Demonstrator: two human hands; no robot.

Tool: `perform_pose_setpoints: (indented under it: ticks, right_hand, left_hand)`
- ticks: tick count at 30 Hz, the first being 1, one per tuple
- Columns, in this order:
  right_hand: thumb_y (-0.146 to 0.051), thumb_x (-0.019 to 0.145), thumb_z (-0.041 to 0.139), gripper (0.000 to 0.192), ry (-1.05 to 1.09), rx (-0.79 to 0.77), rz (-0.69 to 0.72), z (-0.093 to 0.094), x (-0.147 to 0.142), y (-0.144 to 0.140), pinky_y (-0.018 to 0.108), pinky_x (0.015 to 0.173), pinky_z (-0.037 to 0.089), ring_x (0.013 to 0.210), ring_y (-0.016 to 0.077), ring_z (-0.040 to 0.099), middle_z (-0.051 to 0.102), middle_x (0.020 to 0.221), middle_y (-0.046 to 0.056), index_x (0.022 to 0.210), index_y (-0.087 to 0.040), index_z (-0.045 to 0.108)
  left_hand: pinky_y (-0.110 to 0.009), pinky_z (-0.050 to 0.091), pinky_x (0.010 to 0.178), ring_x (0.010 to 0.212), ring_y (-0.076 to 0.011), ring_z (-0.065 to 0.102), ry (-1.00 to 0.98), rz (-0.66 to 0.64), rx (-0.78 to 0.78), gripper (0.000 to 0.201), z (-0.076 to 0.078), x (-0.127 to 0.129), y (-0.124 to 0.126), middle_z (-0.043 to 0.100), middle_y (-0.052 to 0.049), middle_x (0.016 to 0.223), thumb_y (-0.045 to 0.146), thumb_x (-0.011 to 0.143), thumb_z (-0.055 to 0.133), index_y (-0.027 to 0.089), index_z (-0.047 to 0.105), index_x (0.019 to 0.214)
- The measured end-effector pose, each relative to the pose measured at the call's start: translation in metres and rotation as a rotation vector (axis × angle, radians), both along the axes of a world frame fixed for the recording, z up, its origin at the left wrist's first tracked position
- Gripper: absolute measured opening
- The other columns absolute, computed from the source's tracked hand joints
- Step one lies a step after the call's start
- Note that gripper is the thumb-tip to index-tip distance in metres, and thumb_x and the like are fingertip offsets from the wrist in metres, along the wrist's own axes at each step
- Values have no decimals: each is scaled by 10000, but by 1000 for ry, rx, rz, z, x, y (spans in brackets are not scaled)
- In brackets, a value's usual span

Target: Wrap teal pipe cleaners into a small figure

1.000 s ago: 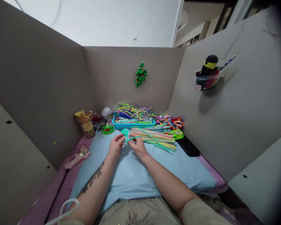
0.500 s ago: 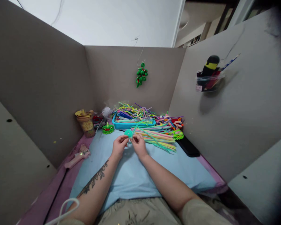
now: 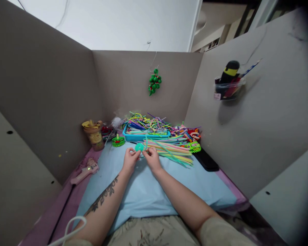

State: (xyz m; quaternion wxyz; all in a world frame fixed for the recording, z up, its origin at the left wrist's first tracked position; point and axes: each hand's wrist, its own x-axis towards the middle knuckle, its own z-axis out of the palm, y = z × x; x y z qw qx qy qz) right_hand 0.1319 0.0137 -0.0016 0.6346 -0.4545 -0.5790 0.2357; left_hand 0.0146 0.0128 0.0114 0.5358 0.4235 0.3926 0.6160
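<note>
Head view looks down into a workspace walled on three sides by tall grey partition panels (image 3: 53,89), which leave only a narrow floor of work surface between them. Most of that floor is covered by a pale blue cloth (image 3: 149,191), with a pink mat (image 3: 66,201) showing along its left and right edges. The near half of the cloth is bare apart from the two forearms; the far end is crowded. Against the back panel sits a blue tray (image 3: 143,136) heaped with tangled pipe cleaners, and a fan of pastel pipe cleaners (image 3: 173,150) lies just right of the hands, long axes running left to right. A black flat object (image 3: 207,160) lies beside the right panel, partly under that fan. A pink glue gun (image 3: 85,171) lies on the mat at left, its cord running out of view below. A tan cup (image 3: 94,135) and a small green figure (image 3: 118,140) stand left of the tray.

The left hand (image 3: 129,160) and right hand (image 3: 151,159) meet above the cloth's far middle, fingers curled in and pinched on a teal pipe-cleaner piece (image 3: 139,147). It forms a small round coil with a thin tail rising away from the person. The fingertips hide its lower part, so the exact grip is hard to make out.
</note>
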Motion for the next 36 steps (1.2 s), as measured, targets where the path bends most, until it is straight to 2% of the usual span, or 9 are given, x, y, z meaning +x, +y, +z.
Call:
perform_pose_setpoints:
  ticks: [3, 7, 13, 17, 21, 24, 28, 32, 36]
  right_hand:
    - [-360, 735, 585, 180, 5, 28, -6, 3, 1, -2, 246, 577, 356, 626, 121, 412, 446, 740, 0, 713, -182, 570]
    - [-395, 733, 583, 281, 24, 36, 26, 7, 7, 1, 244, 598, 362, 646, 125, 414, 429, 697, -4, 577, -185, 481]
    - [-454, 700, 602, 332, 101, 7, 79, 2, 19, 16, 250, 622, 384, 684, 142, 442, 455, 656, -1, 553, -182, 479]
    - [-482, 683, 615, 365, 161, -33, 113, 0, 21, 22, 249, 582, 375, 631, 135, 429, 438, 577, -13, 531, -182, 474]
    - [-478, 671, 630, 379, 264, -107, 235, -2, 20, 24, 234, 533, 346, 553, 105, 382, 407, 530, -35, 522, -180, 450]
    - [-478, 666, 628, 352, 285, -165, 312, -4, 21, 25, 232, 523, 339, 527, 97, 375, 429, 525, -38, 553, -173, 493]
    - [-509, 670, 602, 378, 196, -137, 257, -8, 22, 27, 245, 534, 355, 548, 119, 413, 455, 522, -22, 518, -176, 513]
    - [-504, 721, 548, 394, 116, -98, 224, -11, 22, 29, 262, 604, 380, 624, 144, 461, 494, 580, -4, 498, -181, 507]
    - [-478, 736, 535, 354, 106, -90, 74, -13, 20, 29, 300, 754, 395, 795, 179, 511, 568, 751, 28, 543, -181, 549]
  left_hand:
    - [-143, 275, 390, 367, -48, 432, 30, 19, -5, 545, -3, -2, 3, 531, 93, 501, 399, 528, 760, 212, 337, 816]
    - [-143, 223, 375, 342, -38, 381, 61, -6, 5, 547, -7, -2, 4, 477, 119, 466, 417, 536, 753, 215, 330, 817]
    - [-150, 194, 381, 334, -27, 340, 78, -55, 13, 534, -5, -2, 2, 432, 130, 468, 396, 546, 749, 217, 306, 785]
    - [-148, 192, 384, 341, -28, 336, 77, -105, 22, 528, -6, -1, 2, 413, 136, 469, 371, 552, 749, 219, 301, 787]
    - [-147, 184, 381, 340, -26, 328, 73, -158, 25, 518, -6, -1, 1, 399, 139, 471, 369, 569, 742, 221, 300, 795]
    - [-148, 188, 382, 338, -26, 332, 81, -175, 23, 522, -5, -3, 1, 410, 135, 472, 375, 565, 746, 221, 302, 793]
    - [-149, 193, 382, 348, -32, 335, 93, -173, 25, 520, -5, -4, 2, 434, 129, 468, 392, 569, 743, 222, 321, 819]
    - [-156, 267, 407, 381, -43, 397, 121, -117, 37, 511, -7, -3, 3, 493, 99, 537, 413, 584, 725, 209, 372, 893]
    - [-180, 358, 463, 472, -58, 481, 226, 127, 135, 457, -9, -1, 2, 582, 16, 731, 384, 610, 705, 195, 419, 913]
